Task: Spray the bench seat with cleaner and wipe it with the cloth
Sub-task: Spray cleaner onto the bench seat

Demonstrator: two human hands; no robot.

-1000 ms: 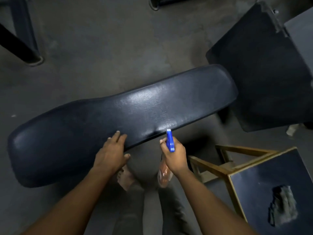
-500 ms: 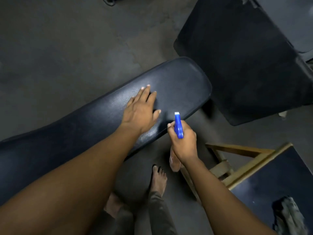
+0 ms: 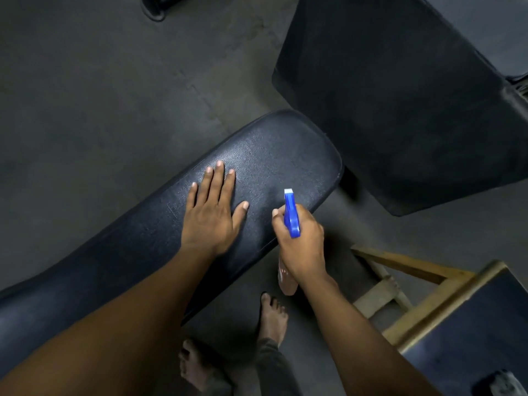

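Observation:
The long dark padded bench seat (image 3: 280,150) runs from lower left to its rounded right end at the middle of the head view. My left hand (image 3: 213,210) lies flat on the seat with straight, spread fingers. My right hand (image 3: 303,241) grips a spray bottle (image 3: 291,214) with a blue trigger head and white nozzle, held at the seat's near edge and pointing over the seat. The bottle's clear body hangs below the hand. A grey cloth (image 3: 505,385) shows at the lower right corner, cut off by the frame.
A wooden stool (image 3: 423,304) with a dark top stands at the right, with the cloth on it. A large dark pad (image 3: 400,90) sits beyond the bench's right end. My bare feet (image 3: 271,318) stand on the grey floor below the bench.
My left hand has slid from the seat's near edge up onto its top near the right end and spread flat. The view has shifted toward the bench's right end. The right hand keeps its grip on the bottle.

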